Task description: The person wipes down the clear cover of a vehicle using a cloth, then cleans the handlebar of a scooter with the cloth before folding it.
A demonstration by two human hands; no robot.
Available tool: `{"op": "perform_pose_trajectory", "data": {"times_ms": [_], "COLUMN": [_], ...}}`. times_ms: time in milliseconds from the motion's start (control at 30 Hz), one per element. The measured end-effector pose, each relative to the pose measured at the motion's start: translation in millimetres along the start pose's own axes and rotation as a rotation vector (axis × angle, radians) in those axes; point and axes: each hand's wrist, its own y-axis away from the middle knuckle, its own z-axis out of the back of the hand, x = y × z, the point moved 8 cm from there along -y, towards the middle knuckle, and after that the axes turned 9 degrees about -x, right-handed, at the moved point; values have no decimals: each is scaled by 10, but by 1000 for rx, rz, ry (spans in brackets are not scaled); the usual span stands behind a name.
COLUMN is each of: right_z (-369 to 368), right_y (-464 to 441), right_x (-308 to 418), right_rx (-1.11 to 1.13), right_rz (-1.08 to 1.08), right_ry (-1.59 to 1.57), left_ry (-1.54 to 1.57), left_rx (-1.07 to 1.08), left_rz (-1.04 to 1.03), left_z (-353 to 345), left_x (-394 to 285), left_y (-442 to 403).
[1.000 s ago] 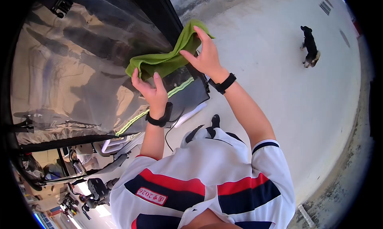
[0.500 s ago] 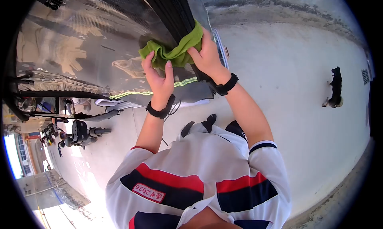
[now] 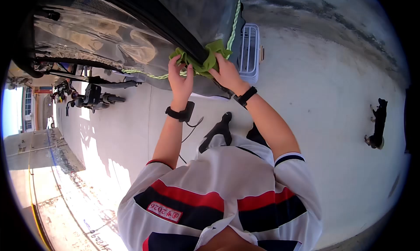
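Note:
A crumpled green cloth (image 3: 216, 48) is wrapped about the lower end of a black strip (image 3: 175, 25) on a vehicle's cover. My left hand (image 3: 180, 82) grips the cloth's left part, thumb and fingers curled into it. On the other side my right hand (image 3: 228, 78) pinches the cloth, with its fingertips partly hidden behind the folds. To the left of the strip the cover is a shiny clear plastic sheet (image 3: 131, 43); to the right it is dark grey (image 3: 210, 14). Yellow-green braided trim (image 3: 235, 23) runs along the cover's edge.
A pale slatted basket (image 3: 250, 49) sticks out beside the cover. A black dog (image 3: 378, 124) is on the concrete floor (image 3: 315, 133) at the right. Parked motorbikes (image 3: 94, 95) stand at the left. A dark cable (image 3: 190, 135) hangs near my left wrist.
My view has shifted right around the cover, showing more of its grey side and the basket. Both hands have slid the cloth down to the strip's lower end. The dog's position has shifted.

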Motion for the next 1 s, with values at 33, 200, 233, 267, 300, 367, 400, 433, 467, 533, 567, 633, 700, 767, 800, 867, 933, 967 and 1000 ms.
{"op": "perform_pose_trajectory", "data": {"times_ms": [33, 200, 233, 267, 300, 367, 400, 433, 467, 533, 567, 633, 700, 767, 800, 867, 933, 967, 1000], "right_z": [3, -5, -11, -18, -22, -11, 9, 28, 36, 60, 60, 83, 131, 177, 213, 304, 395, 430, 463], "right_y": [28, 95, 94, 82, 49, 22, -15, -68, -125, -287, -405, -625, -831, -1002, -1079, -1175, -1259, -1292, -1319], "right_x": [-31, -116, -127, -132, -97, -19, 29, 99, 167, 364, 437, 723, 1029, 1225, 1337, 1499, 1686, 1747, 1807], "right_rx": [19, 35, 19, 1, -20, -56, -72, -88, -103, -104, -90, -75, -81, -44, -73, -97, -86, -85, -80], "right_rz": [-5, 61, 74, 88, 103, 146, 170, 214, 258, 286, 270, 248, 241, 224, 281, 346, 372, 388, 404], "right_ry": [-6, -21, -20, -18, -16, 39, 71, 59, 44, -50, -128, -250, -337, -403, -406, -427, -468, -480, -494], "left_ry": [-11, -159, -165, -172, -179, -179, -170, -159, -142, -110, -80, -18, -21, -14, -3, 28, 68, 75, 81], "left_rx": [1, 12, 6, 3, 2, -2, -11, -23, -23, -19, -38, -73, -79, -84, -93, -127, -186, -180, -175], "left_rz": [41, 47, 56, 63, 69, 54, 33, 12, -2, -34, -58, -111, -163, -232, -275, -343, -397, -395, -392], "left_z": [-28, -88, -81, -75, -64, -23, -7, 15, 42, 119, 160, 254, 350, 430, 458, 493, 507, 490, 478], "left_x": [59, 364, 377, 390, 381, 335, 272, 207, 168, 37, -44, -333, -468, -623, -710, -863, -1006, -1039, -1075], "left_y": [44, 184, 197, 207, 210, 218, 196, 173, 155, 90, 52, -61, -176, -270, -313, -375, -412, -425, -426]}}
